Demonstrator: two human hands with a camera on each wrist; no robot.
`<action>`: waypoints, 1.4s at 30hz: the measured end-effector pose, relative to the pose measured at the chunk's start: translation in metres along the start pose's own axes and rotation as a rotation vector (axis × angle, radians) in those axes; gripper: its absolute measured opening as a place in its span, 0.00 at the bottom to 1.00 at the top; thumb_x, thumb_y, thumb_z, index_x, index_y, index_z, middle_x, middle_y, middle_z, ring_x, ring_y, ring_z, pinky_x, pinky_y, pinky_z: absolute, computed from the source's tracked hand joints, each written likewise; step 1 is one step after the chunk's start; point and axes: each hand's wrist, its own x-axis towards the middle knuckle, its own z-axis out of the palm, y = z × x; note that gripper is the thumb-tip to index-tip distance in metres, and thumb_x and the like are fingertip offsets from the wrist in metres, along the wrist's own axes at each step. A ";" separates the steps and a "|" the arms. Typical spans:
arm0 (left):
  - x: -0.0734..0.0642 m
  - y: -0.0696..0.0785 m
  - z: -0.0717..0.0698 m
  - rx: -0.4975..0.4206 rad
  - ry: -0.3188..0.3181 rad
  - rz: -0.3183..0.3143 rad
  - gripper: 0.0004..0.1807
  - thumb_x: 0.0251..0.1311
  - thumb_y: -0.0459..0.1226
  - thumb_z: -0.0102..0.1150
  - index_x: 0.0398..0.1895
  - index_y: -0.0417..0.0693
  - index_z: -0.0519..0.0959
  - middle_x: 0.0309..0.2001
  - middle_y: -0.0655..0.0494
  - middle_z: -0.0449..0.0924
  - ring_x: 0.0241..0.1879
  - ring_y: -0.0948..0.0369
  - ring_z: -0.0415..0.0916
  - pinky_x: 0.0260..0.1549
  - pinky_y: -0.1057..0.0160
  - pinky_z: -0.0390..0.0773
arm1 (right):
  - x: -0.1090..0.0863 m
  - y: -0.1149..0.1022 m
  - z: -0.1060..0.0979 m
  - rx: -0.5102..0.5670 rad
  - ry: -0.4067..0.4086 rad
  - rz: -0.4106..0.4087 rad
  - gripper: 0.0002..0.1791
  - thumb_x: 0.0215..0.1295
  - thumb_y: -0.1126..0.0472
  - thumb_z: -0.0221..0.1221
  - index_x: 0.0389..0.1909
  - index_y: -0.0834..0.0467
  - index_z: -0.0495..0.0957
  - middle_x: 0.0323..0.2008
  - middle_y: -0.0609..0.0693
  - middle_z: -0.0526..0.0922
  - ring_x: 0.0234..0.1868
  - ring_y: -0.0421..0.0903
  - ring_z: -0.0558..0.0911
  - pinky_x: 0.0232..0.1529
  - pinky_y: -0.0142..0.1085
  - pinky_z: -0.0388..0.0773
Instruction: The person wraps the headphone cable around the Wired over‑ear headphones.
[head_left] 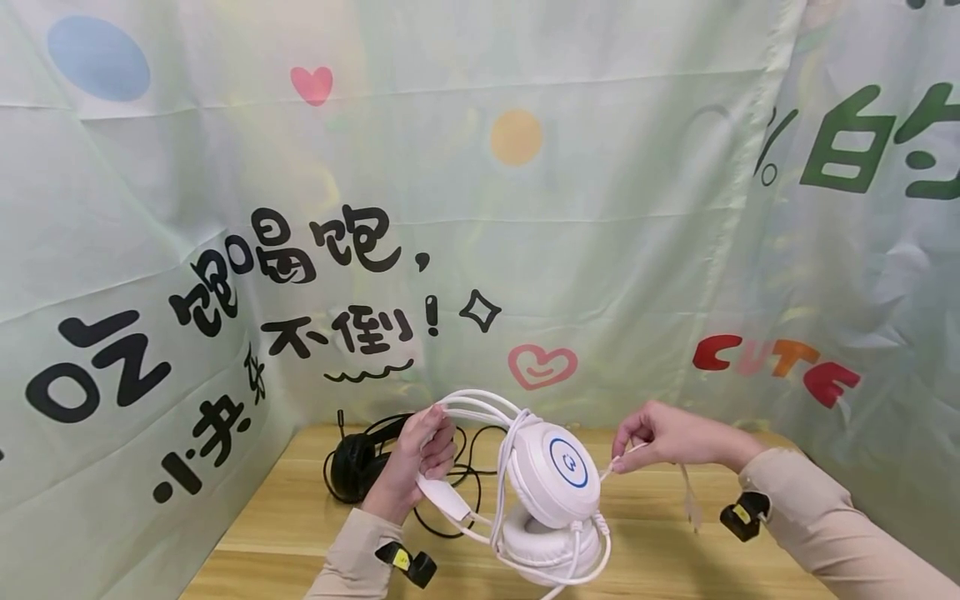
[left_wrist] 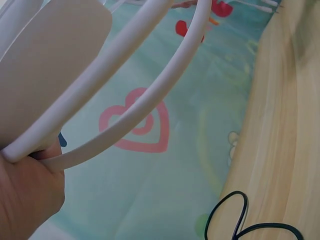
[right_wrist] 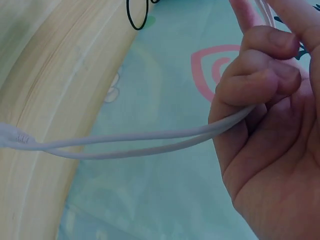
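Note:
White headphones [head_left: 558, 475] with a blue ring on the ear cup hang tilted above the table, their white cable [head_left: 504, 483] wound around them. My left hand [head_left: 420, 454] grips the headband, whose thin outer bands [left_wrist: 145, 117] cross the left wrist view. To the right of the ear cups, my right hand [head_left: 671, 435] pinches a stretch of the cable. From that hand the cable's doubled end [right_wrist: 150, 135] runs out past curled fingers [right_wrist: 250, 90], and its pale plug end [head_left: 692, 504] dangles below the hand.
A black headset [head_left: 356, 462] with a short microphone lies on the wooden table [head_left: 277, 533] at the back left, behind my left hand. Its black cord [head_left: 442, 533] loops over the tabletop. A printed cloth [head_left: 600, 275] surrounds the table at the back and sides.

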 end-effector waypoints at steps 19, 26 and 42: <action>-0.002 -0.002 -0.004 0.059 -0.096 -0.035 0.18 0.86 0.44 0.41 0.31 0.52 0.66 0.17 0.58 0.47 0.13 0.65 0.42 0.10 0.61 0.37 | -0.008 -0.001 -0.015 -0.060 -0.005 0.060 0.09 0.65 0.54 0.74 0.37 0.56 0.89 0.21 0.40 0.77 0.19 0.33 0.67 0.20 0.27 0.66; -0.004 -0.002 -0.004 0.059 -0.112 -0.050 0.17 0.86 0.43 0.41 0.32 0.52 0.66 0.18 0.58 0.48 0.13 0.65 0.42 0.11 0.61 0.37 | -0.011 -0.001 -0.020 -0.051 -0.017 0.045 0.09 0.67 0.56 0.73 0.38 0.58 0.89 0.20 0.40 0.77 0.20 0.32 0.67 0.20 0.27 0.66; -0.015 -0.004 -0.003 0.187 -0.102 -0.173 0.09 0.81 0.44 0.52 0.41 0.51 0.76 0.18 0.65 0.55 0.14 0.69 0.48 0.11 0.66 0.44 | -0.031 0.006 -0.052 -0.028 0.022 0.069 0.04 0.71 0.59 0.69 0.38 0.56 0.90 0.22 0.41 0.77 0.22 0.37 0.71 0.25 0.33 0.74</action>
